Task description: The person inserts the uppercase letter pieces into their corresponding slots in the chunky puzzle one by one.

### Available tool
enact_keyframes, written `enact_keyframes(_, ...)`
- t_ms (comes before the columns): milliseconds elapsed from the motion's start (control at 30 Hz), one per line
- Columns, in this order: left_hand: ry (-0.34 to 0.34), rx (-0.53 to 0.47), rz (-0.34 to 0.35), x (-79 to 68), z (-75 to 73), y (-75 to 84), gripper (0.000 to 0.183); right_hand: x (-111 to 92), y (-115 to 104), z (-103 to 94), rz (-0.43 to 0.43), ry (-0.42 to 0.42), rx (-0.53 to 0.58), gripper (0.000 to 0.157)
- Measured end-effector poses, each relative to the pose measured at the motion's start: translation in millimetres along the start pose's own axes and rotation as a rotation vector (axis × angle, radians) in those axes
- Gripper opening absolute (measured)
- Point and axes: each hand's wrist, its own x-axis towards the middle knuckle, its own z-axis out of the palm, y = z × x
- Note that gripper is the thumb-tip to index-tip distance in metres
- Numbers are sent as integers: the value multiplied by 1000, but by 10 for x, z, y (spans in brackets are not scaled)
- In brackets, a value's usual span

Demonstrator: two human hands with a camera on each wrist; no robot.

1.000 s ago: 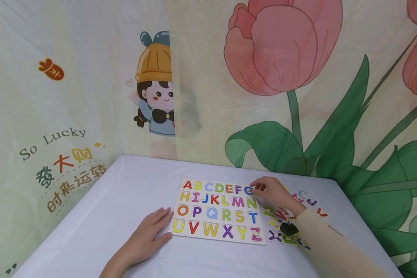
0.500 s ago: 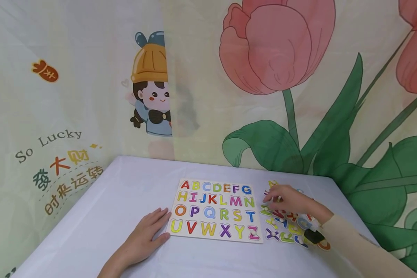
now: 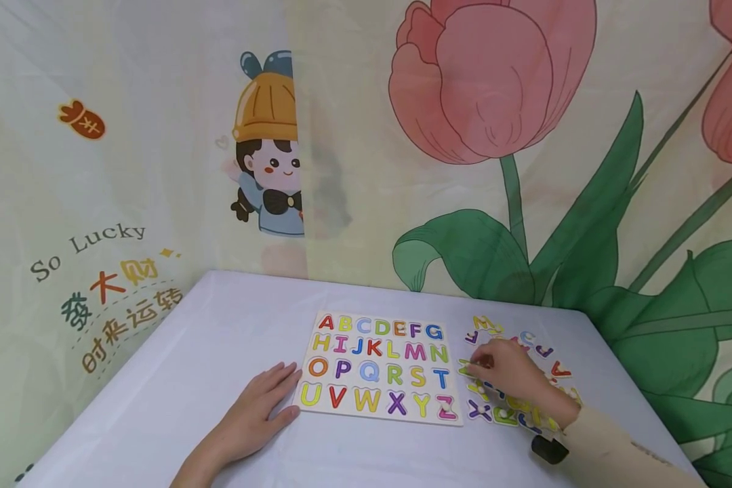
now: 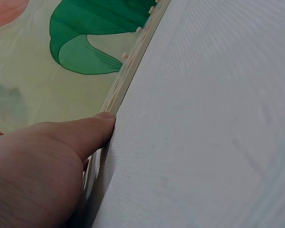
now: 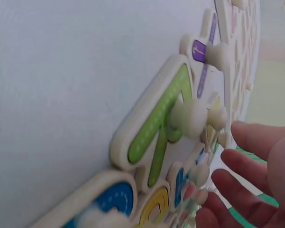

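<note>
A white alphabet board [image 3: 378, 423] with rows of coloured letters lies on the table. Beside its left edge my left hand [image 3: 253, 410] lies flat; in the left wrist view, its thumb [image 4: 97, 128] touches the board's edge. My right hand [image 3: 512, 373] is over the loose knobbed letter pieces to the board's right, fingers loosely bent. In the right wrist view those fingers [image 5: 246, 166] are apart with nothing between them, close to the piece knobs. A green R piece [image 5: 149, 118] and a purple X piece [image 5: 199, 51] lie nearest that camera. The hand hides several pieces.
Around the right hand lie a yellow W [image 3: 486, 324], a purple P [image 3: 543, 352] and a red letter piece [image 3: 561, 370]. A white cloth covers the table [image 3: 219, 339]. Behind it hangs a printed curtain [image 3: 354, 135] with tulips.
My right hand has left the board's upper right corner by the G, moving right and then toward me over the loose pieces. The left hand stays by the board.
</note>
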Motion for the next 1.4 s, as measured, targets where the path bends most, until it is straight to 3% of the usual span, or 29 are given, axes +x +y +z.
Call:
enact_keyframes(267,-13,-5,-24,8,8,13,68,29,-64,87,77,12,-42,12)
enact_keyframes(533,-7,-9,-14,13,0,5,68,41,-100,28,85,-6,-32,10)
enact_keyframes(1067,-12,-3,-30,11,-21,15,68,227,-110,-83,-33,13,-26,9)
enact_keyframes(1400,-9,6,-30,10,-17,14,68,355,75,-51,-128,-83,-8,13)
